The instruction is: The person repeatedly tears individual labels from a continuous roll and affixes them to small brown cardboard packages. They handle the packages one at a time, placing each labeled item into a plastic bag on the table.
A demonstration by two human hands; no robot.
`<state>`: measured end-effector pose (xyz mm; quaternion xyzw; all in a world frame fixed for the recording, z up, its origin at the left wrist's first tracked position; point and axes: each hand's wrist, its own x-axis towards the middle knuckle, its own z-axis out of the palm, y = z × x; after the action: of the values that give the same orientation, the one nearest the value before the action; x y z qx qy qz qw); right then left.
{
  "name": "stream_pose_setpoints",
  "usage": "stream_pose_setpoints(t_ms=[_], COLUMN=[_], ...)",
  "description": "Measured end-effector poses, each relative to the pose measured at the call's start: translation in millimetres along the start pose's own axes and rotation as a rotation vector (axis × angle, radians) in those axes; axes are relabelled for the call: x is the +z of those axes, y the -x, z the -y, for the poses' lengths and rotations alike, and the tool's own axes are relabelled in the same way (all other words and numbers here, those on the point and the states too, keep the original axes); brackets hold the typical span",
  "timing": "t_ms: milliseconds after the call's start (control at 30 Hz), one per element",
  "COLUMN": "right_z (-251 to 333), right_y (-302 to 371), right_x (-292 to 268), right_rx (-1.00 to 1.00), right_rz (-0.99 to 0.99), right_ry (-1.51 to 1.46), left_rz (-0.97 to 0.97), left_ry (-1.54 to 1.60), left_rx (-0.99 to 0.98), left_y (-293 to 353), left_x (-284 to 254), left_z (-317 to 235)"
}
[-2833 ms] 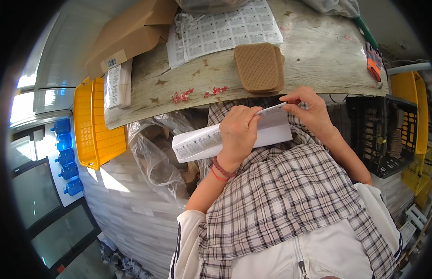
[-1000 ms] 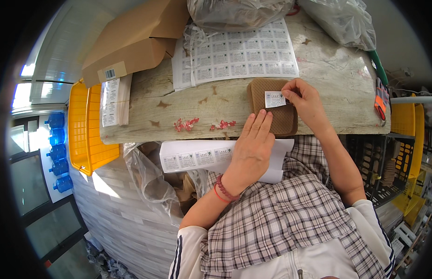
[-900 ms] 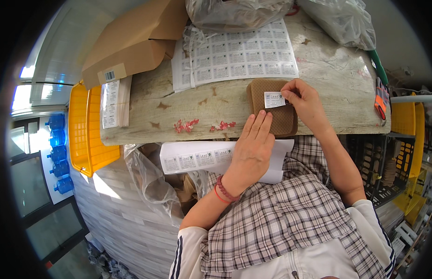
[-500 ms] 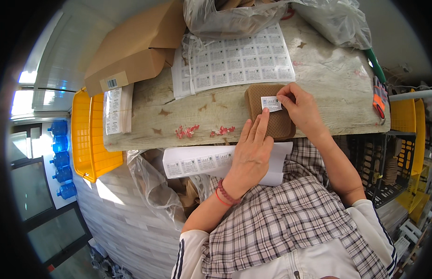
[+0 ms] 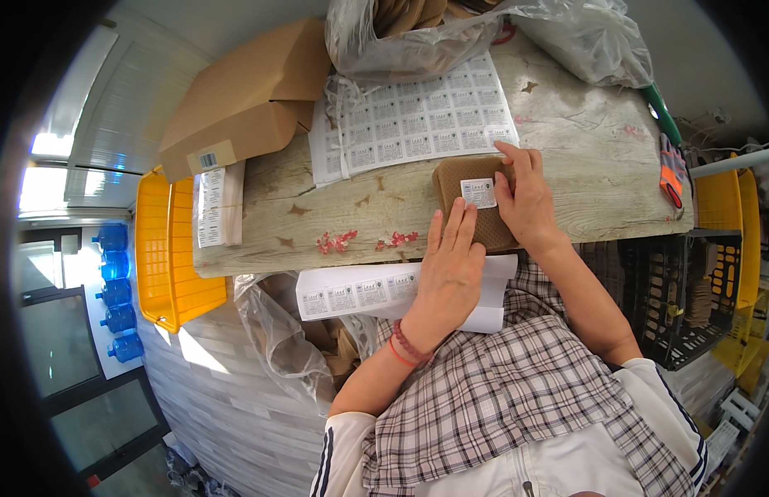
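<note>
A small white printed sticker (image 5: 478,193) lies on a brown, dimpled pad-like piece (image 5: 494,229) at the table's front edge; whether several pieces are stacked there I cannot tell. My left hand (image 5: 451,273) stretches its fingers flat, tips at the sticker's lower edge. Over the right side of the brown piece rests my right hand (image 5: 527,199), thumb beside the sticker and the other fingers apart from it, pointing toward its far edge. Under my left hand a white label sheet (image 5: 360,291) with a row of printed stickers hangs between table and lap, partly hidden by the hand.
Larger label sheets (image 5: 418,116) lie farther back, below a clear plastic bag (image 5: 409,50) of brown pieces. A cardboard box (image 5: 244,99) and banded labels (image 5: 219,207) stand at left, near a yellow basket (image 5: 177,265). An orange-grey glove (image 5: 671,178) lies at right.
My right hand has let go of the sticker's corner; its thumb and fingers have spread onto the brown piece. The sticker now lies flat. My left hand stays nearly in place.
</note>
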<state>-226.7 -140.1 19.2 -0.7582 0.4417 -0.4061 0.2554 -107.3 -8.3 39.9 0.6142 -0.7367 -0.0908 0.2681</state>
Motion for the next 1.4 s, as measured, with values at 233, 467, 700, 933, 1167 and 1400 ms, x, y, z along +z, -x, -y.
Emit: stream_pose_setpoints(t_ms=[233,467,700,933,1167,1400], right_z=[-23,-40,-83,-23,-19,-19], right_y=[2,-6,-49,6,67,69], right_x=[10,9,-64,-64,-17,-19], right_rx=[-0.115,0.142,0.179,-0.297,-0.317,-0.373], right_rz=[-0.074,0.028,-0.030,0.010,0.255,0.214], right_ry=[-0.012,-0.274,-0.303,0.271,0.012,-0.007], left_rz=[0.023,-0.039,-0.165,-0.288,-0.268,-0.267], left_ry=[0.018,0.075,0.077,0.133,0.182,0.196], left_rx=[0.009,-0.076,-0.142,-0.229,-0.236,-0.271], left_y=[-1,6,12,24,29,55], left_x=[4,10,15,33,27,15], left_z=[6,11,12,21,19,31])
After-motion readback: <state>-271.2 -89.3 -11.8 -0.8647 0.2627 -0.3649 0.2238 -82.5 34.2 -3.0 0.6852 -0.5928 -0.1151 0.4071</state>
